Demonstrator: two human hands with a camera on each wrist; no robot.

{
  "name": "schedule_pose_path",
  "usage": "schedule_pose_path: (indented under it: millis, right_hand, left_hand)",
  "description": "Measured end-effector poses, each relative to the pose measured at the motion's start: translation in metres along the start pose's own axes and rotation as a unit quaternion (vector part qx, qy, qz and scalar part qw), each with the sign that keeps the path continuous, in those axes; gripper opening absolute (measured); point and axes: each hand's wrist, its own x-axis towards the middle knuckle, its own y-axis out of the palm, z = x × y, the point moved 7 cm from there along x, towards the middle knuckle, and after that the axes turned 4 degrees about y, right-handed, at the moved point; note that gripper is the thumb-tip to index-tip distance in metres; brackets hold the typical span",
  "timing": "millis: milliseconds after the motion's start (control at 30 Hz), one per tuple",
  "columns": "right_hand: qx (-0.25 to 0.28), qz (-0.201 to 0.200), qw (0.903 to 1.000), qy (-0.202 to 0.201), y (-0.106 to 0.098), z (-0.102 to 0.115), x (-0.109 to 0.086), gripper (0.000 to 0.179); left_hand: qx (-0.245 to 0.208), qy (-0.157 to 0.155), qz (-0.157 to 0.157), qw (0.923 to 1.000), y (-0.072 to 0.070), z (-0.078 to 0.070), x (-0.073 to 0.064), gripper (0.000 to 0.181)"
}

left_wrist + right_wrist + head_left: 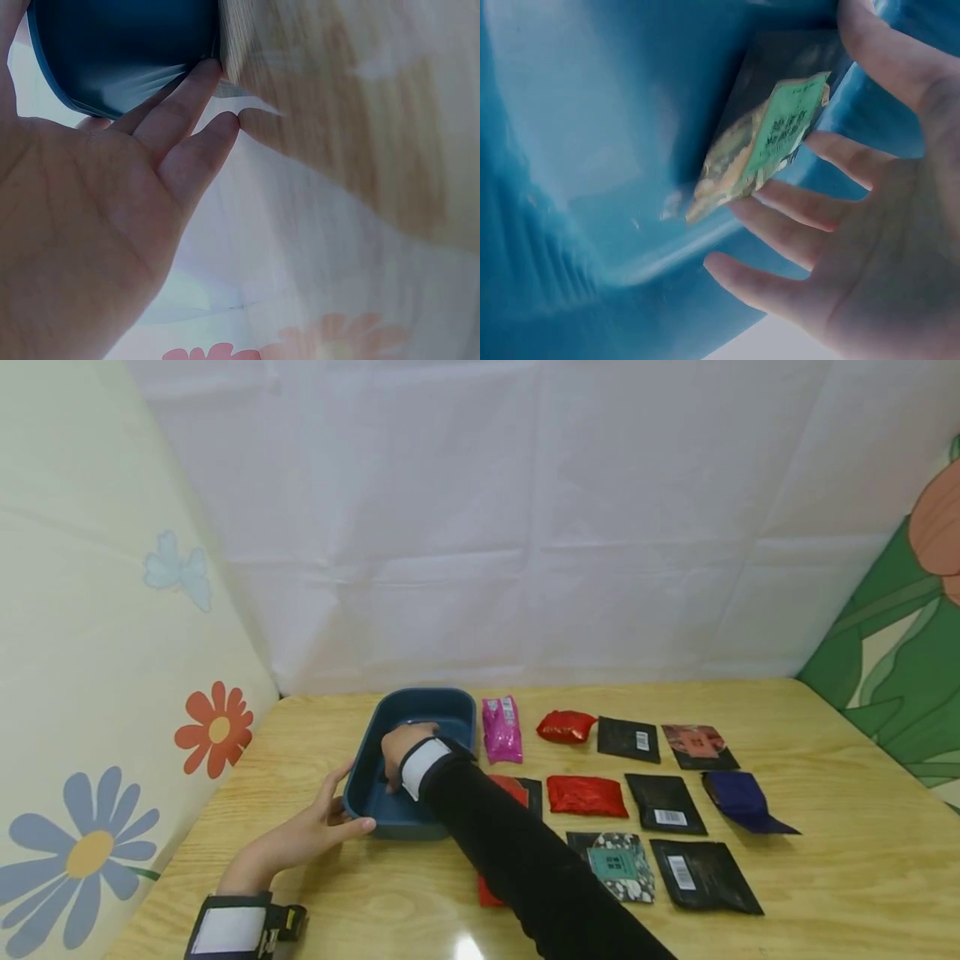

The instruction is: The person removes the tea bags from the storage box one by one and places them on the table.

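A dark blue rectangular bin (420, 829) stands at the left part of the table. My left hand (300, 835) rests against its near left corner, the thumb on the front wall and the fingers along the left side. In the left wrist view those fingers (169, 124) look fairly straight against the bin's outside. My right hand (405, 750) is down inside the bin. Seen from the right wrist, its fingers (795, 206) are spread and extended beside a flat packet with a green label (787, 120), which leans within the bin; fingertips meet its edge.
Right of the bin lie a pink packet (502, 729), red packets (587, 796), several black packets (705, 875), a purple packet (741, 798) and a green-labelled packet (617, 865). The right forearm (525, 868) covers part of a red one. A white sheet (540, 527) hangs behind.
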Motion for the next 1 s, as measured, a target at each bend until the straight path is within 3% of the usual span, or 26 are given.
schedule_pose_path:
  millis: [367, 500, 767, 1000]
  right_hand:
    - [-0.016, 0.011, 0.9997, -0.014, -0.001, 0.001, 0.0, 0.053]
    - [-0.022, 0.005, 0.9995, -0.021, -0.002, 0.005, -0.002, 0.042]
    - [-0.004, 0.031, 0.9989, -0.034, -0.006, 0.008, -0.024, 0.029]
    - [-0.008, 0.026, 0.9988, -0.042, -0.008, 0.006, -0.034, 0.024]
  left_hand:
    - [-0.003, 0.006, 0.001, 1.0, 0.001, -0.001, 0.001, 0.091]
    - [-0.003, 0.007, 0.002, 1.0, 0.0, -0.001, 0.0, 0.091]
    - [-0.003, 0.003, 0.004, 1.0, 0.0, -0.003, -0.002, 0.092]
    - [-0.006, -0.001, 0.002, 1.0, 0.001, -0.003, -0.002, 0.091]
